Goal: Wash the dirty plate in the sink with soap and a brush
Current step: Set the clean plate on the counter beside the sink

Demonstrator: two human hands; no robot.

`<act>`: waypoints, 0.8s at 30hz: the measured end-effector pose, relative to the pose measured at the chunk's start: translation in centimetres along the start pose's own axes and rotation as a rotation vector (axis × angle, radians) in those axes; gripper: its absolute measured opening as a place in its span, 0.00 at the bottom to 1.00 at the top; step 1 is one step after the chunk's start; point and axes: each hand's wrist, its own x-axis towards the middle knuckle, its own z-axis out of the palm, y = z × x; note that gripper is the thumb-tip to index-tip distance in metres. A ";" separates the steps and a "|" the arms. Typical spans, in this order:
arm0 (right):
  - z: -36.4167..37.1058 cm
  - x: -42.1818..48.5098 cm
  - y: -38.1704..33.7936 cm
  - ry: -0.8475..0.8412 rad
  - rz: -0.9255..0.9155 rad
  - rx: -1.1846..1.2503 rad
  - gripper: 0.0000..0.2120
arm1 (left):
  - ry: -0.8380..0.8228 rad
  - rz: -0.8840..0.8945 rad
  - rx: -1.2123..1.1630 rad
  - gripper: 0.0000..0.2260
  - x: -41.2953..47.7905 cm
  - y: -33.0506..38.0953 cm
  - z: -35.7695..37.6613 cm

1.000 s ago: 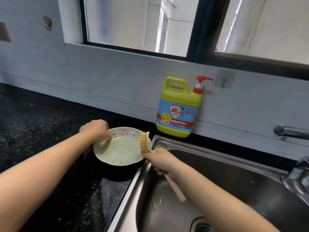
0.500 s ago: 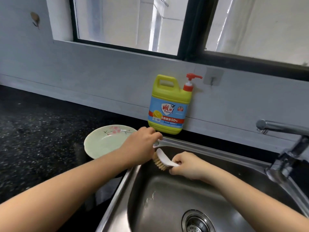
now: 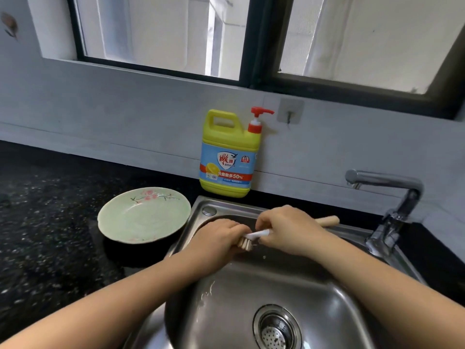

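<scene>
The dark counter [image 3: 50, 222] lies left of the steel sink [image 3: 339, 298]. The plate [image 3: 143, 217], pale green with pink blossoms, sits face up on that counter just beside the sink's left rim. It is outside the basin and apart from both hands, to their left. It probably waits there while the brush is readied. The yellow soap bottle [image 3: 227, 157] stands against the wall behind the sink's back-left corner, its pump within reach. The two hands meet over the back of the basin. The right hand [image 3: 289, 227] grasps the brush [image 3: 256, 234] by its handle, the wooden end poking out to the right. The left hand [image 3: 216, 238] curls round the bristle end, seemingly working the bristles above the sink so drips fall in.
</scene>
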 end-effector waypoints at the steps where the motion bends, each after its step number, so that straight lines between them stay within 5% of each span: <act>1: -0.1 -0.2 0.2 0.098 -0.061 -0.074 0.09 | 0.013 -0.045 -0.045 0.14 0.1 0.1 0.0; 4: 0.3 -0.6 1.3 0.506 -0.266 -0.165 0.07 | 0.008 -0.255 -0.217 0.14 0.2 0.2 0.5; 7: 0.9 -1.4 2.1 0.828 -0.279 -0.127 0.04 | 0.002 -0.458 -0.473 0.15 0.4 0.6 0.8; 10: 1.3 -1.6 2.6 0.840 -0.014 -0.032 0.11 | -0.053 -0.585 -0.795 0.16 0.8 0.7 1.2; 14: 0.2 1.2 3.1 0.582 0.292 0.416 0.20 | -0.135 -0.621 -1.011 0.16 1.9 1.0 1.7; 17: -0.5 3.9 3.5 0.544 0.340 0.592 0.25 | -0.167 -0.625 -1.056 0.14 3.1 1.4 2.1; 24: -0.7 7.1 5.0 0.664 0.398 0.674 0.14 | -0.177 -0.635 -1.068 0.18 5.8 1.3 3.7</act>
